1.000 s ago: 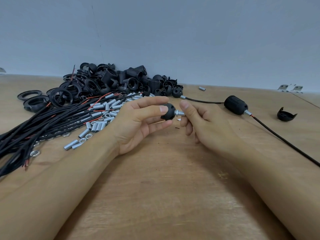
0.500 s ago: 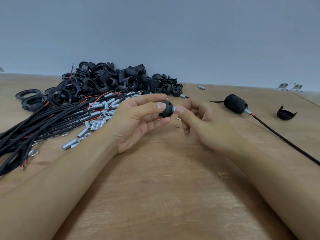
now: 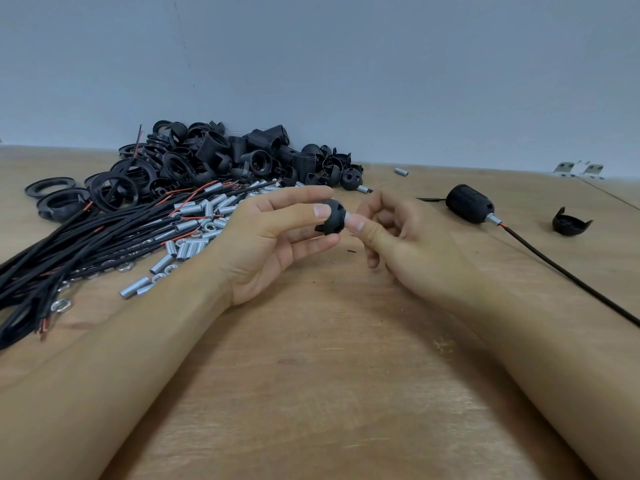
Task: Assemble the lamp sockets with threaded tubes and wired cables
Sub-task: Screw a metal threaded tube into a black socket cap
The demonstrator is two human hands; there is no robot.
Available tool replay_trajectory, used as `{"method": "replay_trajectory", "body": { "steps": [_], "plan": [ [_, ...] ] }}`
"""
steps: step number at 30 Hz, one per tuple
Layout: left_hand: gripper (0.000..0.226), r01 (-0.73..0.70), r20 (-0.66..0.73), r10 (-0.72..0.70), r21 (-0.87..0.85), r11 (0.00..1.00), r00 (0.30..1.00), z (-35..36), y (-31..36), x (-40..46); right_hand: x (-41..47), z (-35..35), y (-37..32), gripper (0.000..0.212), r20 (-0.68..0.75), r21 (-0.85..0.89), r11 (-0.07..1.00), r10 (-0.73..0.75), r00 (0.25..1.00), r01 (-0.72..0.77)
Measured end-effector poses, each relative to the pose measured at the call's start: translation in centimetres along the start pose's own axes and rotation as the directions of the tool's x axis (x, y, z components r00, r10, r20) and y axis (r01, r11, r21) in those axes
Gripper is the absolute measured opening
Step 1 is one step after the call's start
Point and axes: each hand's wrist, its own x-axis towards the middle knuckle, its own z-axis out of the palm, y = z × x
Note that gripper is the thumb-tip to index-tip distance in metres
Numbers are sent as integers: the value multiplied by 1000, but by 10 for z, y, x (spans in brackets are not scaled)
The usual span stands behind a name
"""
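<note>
- The wooden table [image 3: 311,393] carried all the parts, and both forearms came in from the near edge and met at the middle.
- A bundle of black cables [image 3: 79,244] lay at the left, with red wire ends showing.
- A pile of black socket parts [image 3: 221,157] stood at the far left, against the wall.
- Many small metal tubes [image 3: 194,230] were scattered between the cables and the left hand.
- An assembled socket [image 3: 469,203] with its cable lay at the right, apart from the hands.
- The left hand [image 3: 273,240] was raised a little over the table, palm to the right, and grasped a black socket cap [image 3: 330,216] between thumb and fingers.
- The right hand [image 3: 405,240] had curled fingers and pinched a threaded tube [image 3: 347,217] at the right side of the cap, mostly hidden by the fingertips.
- A loose black cap [image 3: 570,225] lay at the far right.
</note>
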Motion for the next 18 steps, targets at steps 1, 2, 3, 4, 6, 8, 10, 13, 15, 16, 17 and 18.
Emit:
{"method": "replay_trajectory", "body": {
  "steps": [1,2,3,4,6,8,10,13,15,16,17,18],
  "plan": [
    [23,2,16,-2,2,1000,1000,0,0,0,0,0,2,43,-8,5,1000,6,1000,-6],
    [23,4,27,-4,5,1000,1000,1,-1,-1,0,0,1,53,-12,29,999,37,999,-37],
    [22,6,30,-6,7,1000,1000,1,-1,-1,0,0,1,59,-12,45,997,67,998,-66],
    [22,5,25,-5,6,1000,1000,1,-1,-1,-1,0,0,56,-7,53,996,74,997,-74],
    [23,1,16,-1,-4,1000,1000,0,0,0,-1,0,-1,34,30,41,998,41,999,-42],
    [24,-3,27,3,-14,1000,1000,0,0,0,-1,0,0,26,65,14,1000,14,998,-14],
    [25,-4,37,5,-20,1000,999,0,-1,0,-1,1,2,42,79,18,999,29,997,-30],
    [26,-24,62,24,0,1000,998,0,-3,-1,-2,2,0,62,85,35,995,94,992,-97],
    [26,-33,74,32,10,999,997,1,-3,0,-2,3,1,66,97,-2,992,127,987,-127],
    [26,-36,68,35,10,999,997,1,-3,0,-2,3,1,66,95,-15,991,135,986,-134],
    [26,-39,58,39,7,999,998,1,-3,0,-2,4,2,62,83,-18,991,132,988,-131],
    [26,-42,46,42,4,999,998,0,-3,0,-1,3,3,55,69,-13,993,119,991,-118]
  ]
}}
